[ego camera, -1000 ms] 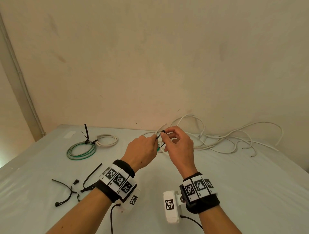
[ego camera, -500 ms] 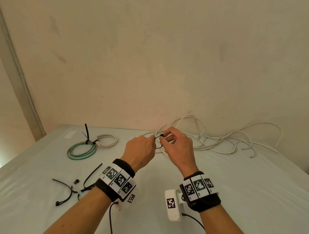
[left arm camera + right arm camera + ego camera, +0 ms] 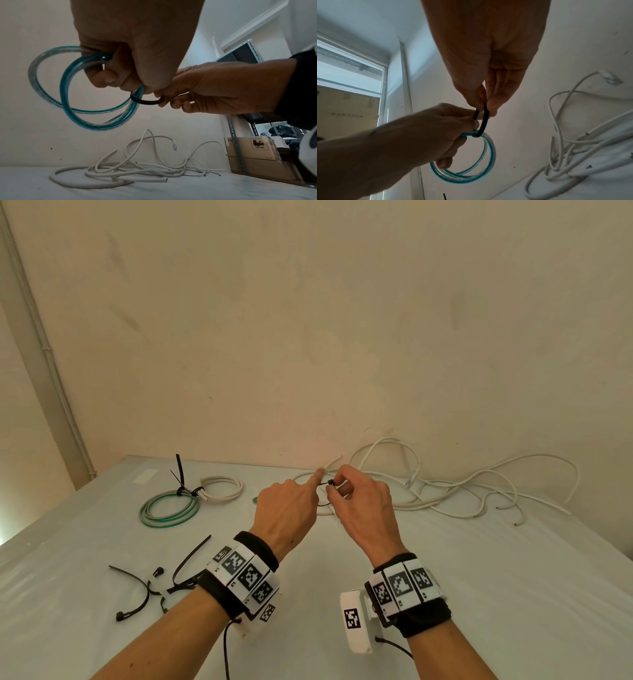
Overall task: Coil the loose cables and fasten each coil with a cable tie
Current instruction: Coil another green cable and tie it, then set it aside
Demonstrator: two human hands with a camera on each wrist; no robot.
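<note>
Left hand: raised above the table; a small teal coil is gripped in the curled fingers, with the index finger stretched forward in the head view.
Right hand: raised just beside the left hand; the black cable tie is pinched between thumb and fingertips.
Teal coil: held in the air above the table, in a few loops of clear tube with a teal stripe; the loops hang below the left hand's fingers in the wrist views.
Black cable tie: looped around the coil's strands just beside the left hand's fingers; its small square head is seen at the right hand's fingertips in the head view. Whether the tail is threaded through the head cannot be told.
Loose white cables: left in a tangle on the far side of the table against the wall, beyond both hands.
Tied coils: a green and white coil and a smaller white coil are laid touching at the far left of the table, each fastened with a black tie whose tail sticks up or out.
Spare cable ties: scattered on the table near the left forearm, black and bent.
Wrist bands: black bands with square printed markers are worn on both wrists.
Cardboard boxes: seen on a metal rack in the left wrist view.
</note>
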